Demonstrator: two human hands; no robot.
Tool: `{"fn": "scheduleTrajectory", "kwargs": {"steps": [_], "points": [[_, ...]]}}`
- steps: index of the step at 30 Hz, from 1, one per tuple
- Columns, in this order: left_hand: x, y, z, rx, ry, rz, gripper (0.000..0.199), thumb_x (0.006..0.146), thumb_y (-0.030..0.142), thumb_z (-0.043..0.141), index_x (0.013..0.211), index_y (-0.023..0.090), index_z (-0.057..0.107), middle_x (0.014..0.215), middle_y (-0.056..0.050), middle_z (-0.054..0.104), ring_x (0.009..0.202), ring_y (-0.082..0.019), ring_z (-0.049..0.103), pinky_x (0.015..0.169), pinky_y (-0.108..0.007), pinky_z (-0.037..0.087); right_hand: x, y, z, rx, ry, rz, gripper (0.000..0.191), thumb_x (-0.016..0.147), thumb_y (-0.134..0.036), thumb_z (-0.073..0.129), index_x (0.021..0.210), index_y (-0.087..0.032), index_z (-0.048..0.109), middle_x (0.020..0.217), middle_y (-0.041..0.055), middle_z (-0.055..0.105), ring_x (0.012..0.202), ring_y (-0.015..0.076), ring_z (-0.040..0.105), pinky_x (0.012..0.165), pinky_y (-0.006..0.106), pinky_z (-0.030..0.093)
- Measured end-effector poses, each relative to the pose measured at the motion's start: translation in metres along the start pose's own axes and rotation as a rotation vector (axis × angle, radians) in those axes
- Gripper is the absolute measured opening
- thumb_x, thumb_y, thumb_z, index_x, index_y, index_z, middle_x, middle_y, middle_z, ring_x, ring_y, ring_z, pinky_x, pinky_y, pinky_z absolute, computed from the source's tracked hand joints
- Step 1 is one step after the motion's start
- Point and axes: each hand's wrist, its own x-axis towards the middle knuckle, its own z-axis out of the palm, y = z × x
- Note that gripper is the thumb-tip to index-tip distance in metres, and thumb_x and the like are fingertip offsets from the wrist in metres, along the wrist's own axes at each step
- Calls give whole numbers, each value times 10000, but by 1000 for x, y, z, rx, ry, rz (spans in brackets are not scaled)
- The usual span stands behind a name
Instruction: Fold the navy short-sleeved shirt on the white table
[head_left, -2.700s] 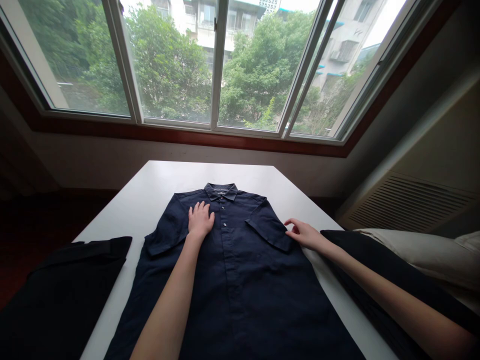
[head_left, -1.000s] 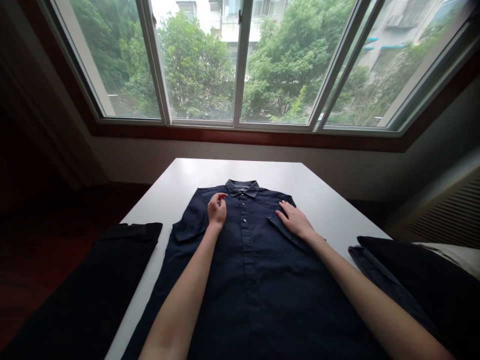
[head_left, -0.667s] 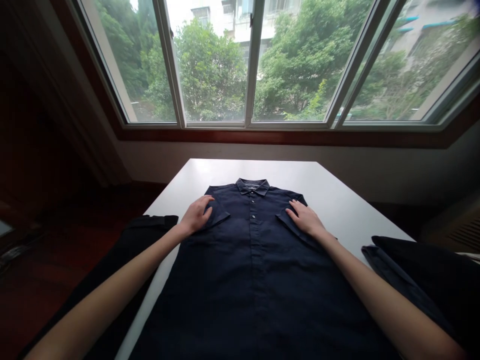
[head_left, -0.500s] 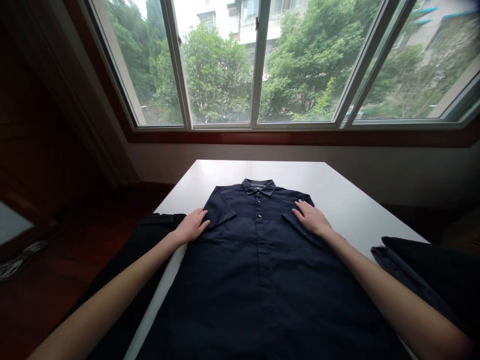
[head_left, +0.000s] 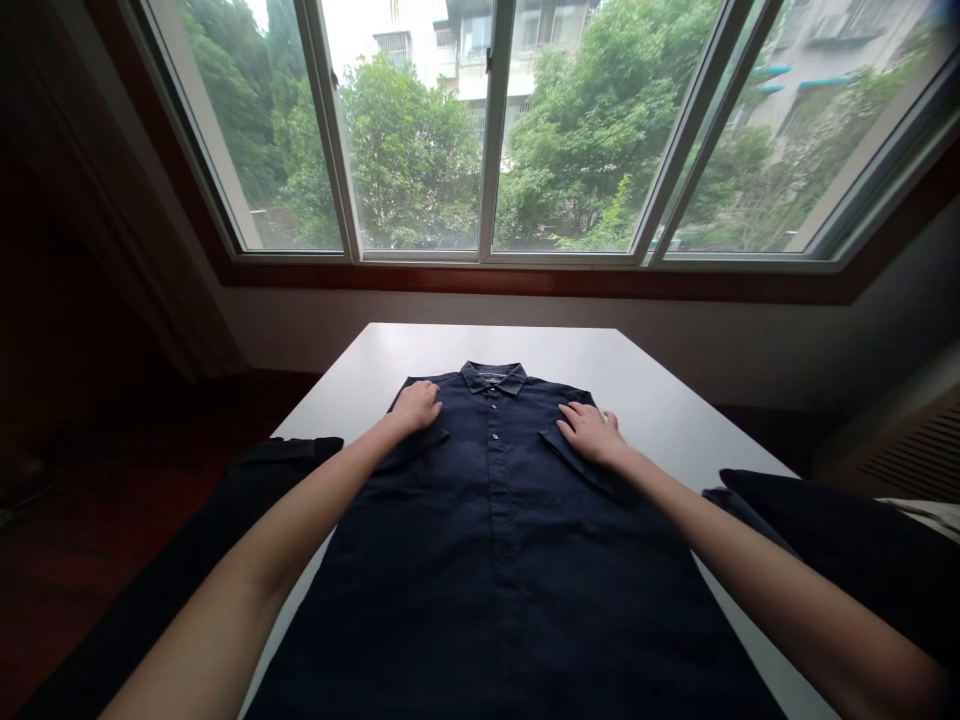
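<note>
A navy button-up shirt lies flat and face up on a white table, its collar at the far end. My left hand rests palm down on the shoulder at the left of the placket, not gripping the cloth. My right hand lies flat with its fingers spread, over the right chest and near a folded-in sleeve flap. Both forearms cover parts of the shirt's sides.
Dark cloth overlaps the table's left edge and hangs down. Another dark cloth bundle lies at the right edge, with pale bedding beyond it. A wide window stands behind the table.
My left hand has moved inward and up from the shirt's left edge onto the shoulder. My right hand has shifted slightly left. The view has swung a little to the left.
</note>
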Motion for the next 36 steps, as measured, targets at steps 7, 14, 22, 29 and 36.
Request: {"fn": "scheduleTrajectory", "kwargs": {"steps": [7,14,22,29,36], "points": [[28,15,19,11,-92,-21,368,948,374,448,1251,191,547,1359,-122,545,1275,-295,472,1052,-465,392,30,-16,-26,-17,-47,-27,490,967,-410,325,1400,-214,444,1515,107,386,1374,267,342,1115,533,225],[38,3,23,23,-87,-44,398,950,385,425,1277,175,512,1381,-131,517,1285,-292,455,1079,-482,349,66,-21,-29,-10,-88,10,457,958,-382,385,1353,-177,490,1438,144,479,1305,285,444,1079,511,290],[56,-2,36,-11,-82,-61,403,960,394,390,1292,191,498,1433,-116,481,1318,-264,429,1067,-401,371,81,-24,-34,6,-162,-3,468,945,-370,419,1355,-163,509,1391,150,530,1260,289,503,1023,429,392],[57,-1,45,-37,-50,-104,423,966,395,348,1314,194,479,1466,-112,431,1344,-272,381,1087,-423,338,78,-35,-40,16,-202,-33,488,947,-416,404,1327,-139,533,1404,168,512,1232,310,525,996,417,421],[59,3,42,-47,-57,-123,396,954,379,365,1278,192,495,1452,-135,429,1343,-297,370,1058,-458,348,85,-48,-45,33,-260,-6,512,951,-453,375,1330,-145,525,1390,164,529,1230,331,528,972,469,443]]}}
